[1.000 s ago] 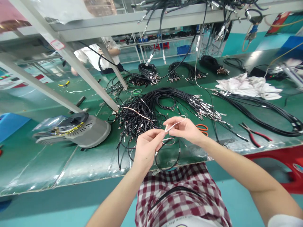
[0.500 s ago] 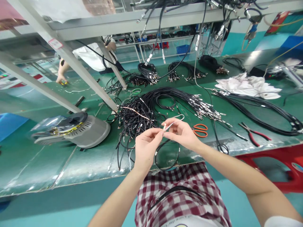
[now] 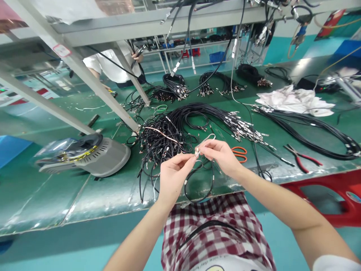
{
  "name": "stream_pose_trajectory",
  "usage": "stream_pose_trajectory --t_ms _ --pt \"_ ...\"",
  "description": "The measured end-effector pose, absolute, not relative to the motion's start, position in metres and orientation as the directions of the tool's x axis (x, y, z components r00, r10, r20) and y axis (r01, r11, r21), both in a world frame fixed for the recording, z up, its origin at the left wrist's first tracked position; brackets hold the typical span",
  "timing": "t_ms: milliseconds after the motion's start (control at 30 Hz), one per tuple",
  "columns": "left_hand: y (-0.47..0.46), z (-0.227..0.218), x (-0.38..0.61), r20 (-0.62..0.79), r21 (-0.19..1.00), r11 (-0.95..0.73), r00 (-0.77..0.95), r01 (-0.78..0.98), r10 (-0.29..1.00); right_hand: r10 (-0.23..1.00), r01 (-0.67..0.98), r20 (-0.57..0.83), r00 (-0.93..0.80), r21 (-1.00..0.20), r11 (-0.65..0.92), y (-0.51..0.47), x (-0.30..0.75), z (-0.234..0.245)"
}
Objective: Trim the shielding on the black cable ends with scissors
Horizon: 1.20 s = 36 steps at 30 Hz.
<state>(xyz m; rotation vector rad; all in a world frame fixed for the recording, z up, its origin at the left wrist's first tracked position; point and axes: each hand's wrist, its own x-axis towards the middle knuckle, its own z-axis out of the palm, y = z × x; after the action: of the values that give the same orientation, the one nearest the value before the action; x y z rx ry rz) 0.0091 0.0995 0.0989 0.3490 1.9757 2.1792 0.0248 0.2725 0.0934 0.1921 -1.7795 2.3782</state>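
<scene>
My left hand (image 3: 173, 177) and my right hand (image 3: 221, 155) meet above the front of the green bench (image 3: 84, 195). Both pinch a thin white tie (image 3: 205, 142) that loops up from my right fingers. A black cable (image 3: 199, 184) hangs in a loop below my hands, its metal-tipped ends near my left fingers. Behind my hands lies a tangled heap of black cables (image 3: 166, 137) with metal connectors.
Orange scissors (image 3: 239, 152) and red-handled pliers (image 3: 303, 160) lie to the right. A grey machine (image 3: 96, 154) sits at left. White cloth (image 3: 296, 101) and long cable bundles (image 3: 310, 128) lie at the back right. Another person (image 3: 113, 64) works beyond the slanted frame bars (image 3: 93, 82).
My hands have moved slightly away from me, with the tie's loop now smaller. The person in the background has raised a hand to the hanging cables.
</scene>
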Motion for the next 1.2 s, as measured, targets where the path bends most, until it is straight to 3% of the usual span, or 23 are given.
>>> stream_pose_trajectory --t_ms 167,300,433,500,567,667,733,933,1200 --pt "0.097 0.102 0.009 0.13 0.989 0.027 -0.935 0.147 0.331 0.033 -0.192 0.189 -0.981 -0.951 -0.241 0.275 0.026 0.099" --pt "0.097 0.102 0.008 0.14 0.986 0.042 -0.945 0.16 0.295 0.005 -0.159 0.162 -0.987 -0.968 -0.196 0.278 0.026 0.097" --pt "0.094 0.102 0.009 0.161 0.981 0.069 -0.956 0.183 0.245 -0.048 -0.049 0.049 -0.998 -0.999 0.002 0.284 0.034 0.095" --pt "0.093 0.101 0.009 0.198 0.966 0.119 -0.954 0.228 0.226 0.039 -0.146 0.153 -0.988 -0.98 0.139 0.285 0.041 0.096" --pt "0.093 0.1 0.009 0.237 0.947 0.164 -0.946 0.275 0.219 0.11 -0.323 0.37 -0.923 -0.896 0.304 0.285 0.048 0.098" --pt "0.095 0.097 0.01 0.278 0.928 0.186 -0.933 0.322 0.228 0.035 -0.505 0.589 -0.808 -0.721 0.474 0.282 0.053 0.101" --pt "0.097 0.096 0.01 0.29 0.924 0.183 -0.927 0.336 0.239 -0.008 -0.542 0.618 -0.786 -0.683 0.489 0.279 0.052 0.101" --pt "0.097 0.096 0.012 0.294 0.921 0.188 -0.926 0.341 0.237 0.06 -0.555 0.618 -0.784 -0.74 0.381 0.272 0.044 0.098" --pt "0.098 0.097 0.015 0.219 0.96 0.121 -0.948 0.251 0.23 0.145 -0.358 0.404 -0.903 -0.896 0.262 0.27 0.045 0.095"
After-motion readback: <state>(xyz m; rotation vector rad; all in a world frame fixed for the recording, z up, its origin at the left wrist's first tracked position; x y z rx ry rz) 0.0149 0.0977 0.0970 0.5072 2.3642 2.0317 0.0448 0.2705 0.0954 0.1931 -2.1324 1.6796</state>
